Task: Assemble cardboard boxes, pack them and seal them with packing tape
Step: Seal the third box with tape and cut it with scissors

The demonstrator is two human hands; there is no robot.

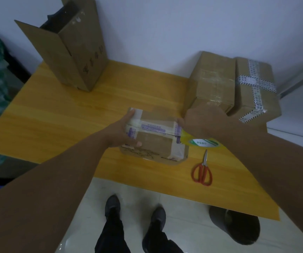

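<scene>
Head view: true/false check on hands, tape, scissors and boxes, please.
1. The left hand grips the small box at its left end. True.
2. The right hand holds the scissors. False: it holds the tape roll at the box's right end; the scissors lie untouched on the table.
3. The tall box at the far left is sealed shut. False: its top stands open.
4. The printed-tape box stands at the far right beside another sealed box. True.
</scene>
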